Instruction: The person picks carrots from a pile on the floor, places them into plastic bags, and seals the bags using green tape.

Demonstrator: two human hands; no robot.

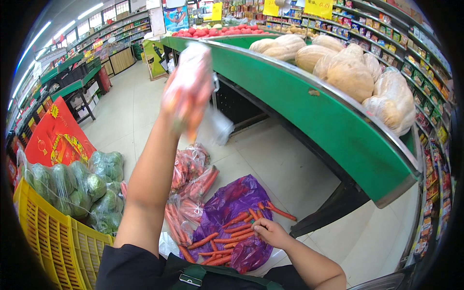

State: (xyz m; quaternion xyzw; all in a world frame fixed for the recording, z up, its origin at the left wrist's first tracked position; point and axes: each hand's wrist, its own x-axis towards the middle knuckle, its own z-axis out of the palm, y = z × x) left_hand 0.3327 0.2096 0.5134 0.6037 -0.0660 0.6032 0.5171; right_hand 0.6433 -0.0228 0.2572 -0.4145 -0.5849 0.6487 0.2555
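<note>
My left hand (171, 81) is raised in front of me, largely hidden behind a clear plastic bag of carrots (188, 90) that it holds; the bag is blurred. An empty-looking clear plastic bag (218, 125) hangs blurred beside it. My right hand (266, 232) is low, its fingers curled at the loose carrots (235, 239); whether it grips one cannot be told. These carrots lie on a purple plastic bag (232, 199) spread on the floor. Left of them, several filled clear bags of carrots (194, 174) lie together, some knotted.
A green display stand (290, 98) with wrapped pumpkins (348, 76) curves along the right; its dark leg reaches the floor near my right hand. At left are a yellow plastic crate (54, 224), wrapped cabbages (79, 185) and a red printed board (58, 137). Stocked shelves line the far right.
</note>
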